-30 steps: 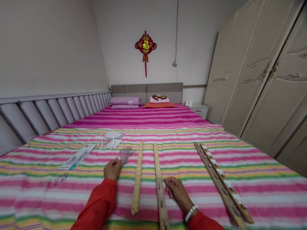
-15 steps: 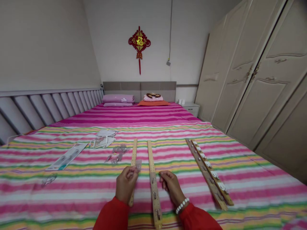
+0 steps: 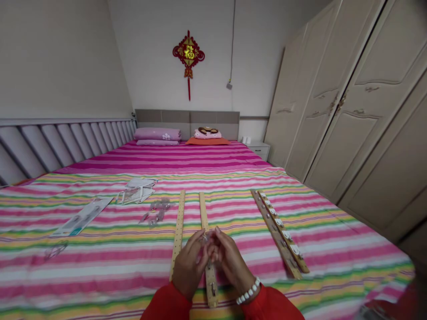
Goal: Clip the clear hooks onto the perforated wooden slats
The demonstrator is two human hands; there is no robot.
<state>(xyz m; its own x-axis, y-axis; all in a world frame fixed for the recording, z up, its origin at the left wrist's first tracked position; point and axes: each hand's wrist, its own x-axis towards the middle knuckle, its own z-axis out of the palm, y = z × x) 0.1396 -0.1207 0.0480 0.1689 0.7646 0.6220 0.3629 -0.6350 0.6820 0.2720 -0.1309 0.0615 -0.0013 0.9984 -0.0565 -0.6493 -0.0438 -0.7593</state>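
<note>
Both hands meet above the middle perforated wooden strip (image 3: 203,210). Between the fingertips of my left hand (image 3: 188,269) is a small clear plastic bag (image 3: 205,237), its contents too small to make out. My right hand (image 3: 233,263), with a white bead bracelet at the wrist, pinches the bag from the other side. Small metal pieces sit on the near part of the middle strip, partly covered by my hands. A bare perforated strip (image 3: 179,224) lies to the left, its near end hidden behind my left hand.
Small plastic packets (image 3: 157,210) and a pile of white packaging (image 3: 137,191) lie left on the striped bedsheet (image 3: 110,266). Further left are a long clear package (image 3: 83,217) and thin loops (image 3: 56,250). Two strips with attached pieces (image 3: 279,235) lie right. A blurred red shape (image 3: 400,300) shows bottom right.
My right hand has moved left and my left hand slightly right, so they now meet at the small plastic bag that my left hand alone held. The view has shifted slightly.
</note>
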